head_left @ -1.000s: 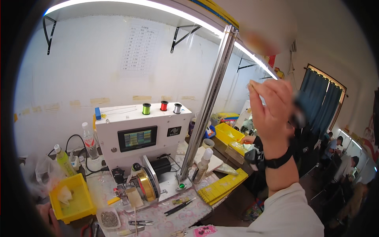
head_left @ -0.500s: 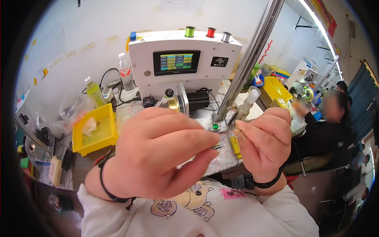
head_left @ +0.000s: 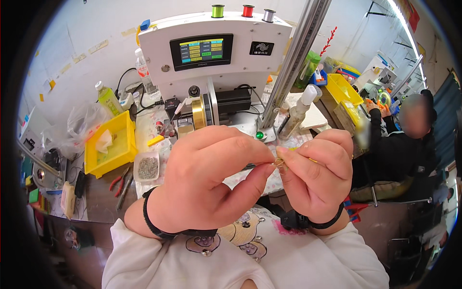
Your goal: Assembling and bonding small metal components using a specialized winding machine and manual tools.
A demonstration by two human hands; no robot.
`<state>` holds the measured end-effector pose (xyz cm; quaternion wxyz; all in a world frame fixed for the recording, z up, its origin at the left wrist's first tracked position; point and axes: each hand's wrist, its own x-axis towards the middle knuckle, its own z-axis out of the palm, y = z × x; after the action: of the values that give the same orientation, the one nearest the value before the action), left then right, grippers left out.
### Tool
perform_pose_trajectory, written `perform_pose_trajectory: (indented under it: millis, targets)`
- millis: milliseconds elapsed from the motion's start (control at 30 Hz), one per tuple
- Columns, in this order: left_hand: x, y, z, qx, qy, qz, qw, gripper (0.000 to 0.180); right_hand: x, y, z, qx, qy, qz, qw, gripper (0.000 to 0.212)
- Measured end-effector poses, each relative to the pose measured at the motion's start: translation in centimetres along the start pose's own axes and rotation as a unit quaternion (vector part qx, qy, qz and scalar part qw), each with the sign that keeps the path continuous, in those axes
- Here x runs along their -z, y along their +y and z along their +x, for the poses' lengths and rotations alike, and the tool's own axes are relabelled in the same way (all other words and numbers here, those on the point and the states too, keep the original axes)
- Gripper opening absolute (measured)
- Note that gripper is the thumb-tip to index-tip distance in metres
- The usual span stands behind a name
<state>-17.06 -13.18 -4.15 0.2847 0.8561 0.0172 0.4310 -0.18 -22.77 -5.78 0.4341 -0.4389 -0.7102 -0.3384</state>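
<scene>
Both hands meet fingertip to fingertip in front of my chest. My right hand [head_left: 320, 176] is closed, pinching a small gold-coloured wire loop [head_left: 278, 163] between thumb and forefinger. Its exact kind is too small to make out. From the left, my left hand [head_left: 216, 178] pinches the near side of the same loop with thumb and forefinger. Behind the hands stands a white machine [head_left: 260, 65] with a lit screen [head_left: 201, 51] and a brass-coloured drum [head_left: 198, 113]; the hands hide part of the table before it.
A yellow tray [head_left: 90, 161] and a small white dish [head_left: 146, 179] of tiny metal pieces stand to the left, with red-handled pliers [head_left: 115, 183] close by. A metal post [head_left: 293, 62] rises beside a spray bottle [head_left: 293, 115]. Another person [head_left: 399, 159] sits at the right.
My left hand has moved right and closed its fingertips on the wire loop, which only the right hand held before. The view has tilted down, showing the dish and pliers.
</scene>
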Motion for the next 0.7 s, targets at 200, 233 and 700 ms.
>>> perform_pose_trajectory:
  millis: [200, 233, 700]
  targets:
    - [0.1, -0.5, -0.2, 0.036, 0.002, -0.068, 0.997, 0.013, -0.2, -0.4, 0.1, 0.047, -0.002, -0.059, 0.997, 0.037]
    - [0.3, -0.5, -0.2, 0.038, -0.002, -0.055, 0.998, 0.012, -0.4, -0.5, 0.2, 0.046, -0.004, -0.059, 0.997, 0.037]
    - [2.6, -1.9, -2.0, 0.049, -0.005, 0.012, 0.999, 0.010, -2.5, -2.0, 0.9, 0.088, -0.068, -0.064, 0.992, 0.044]
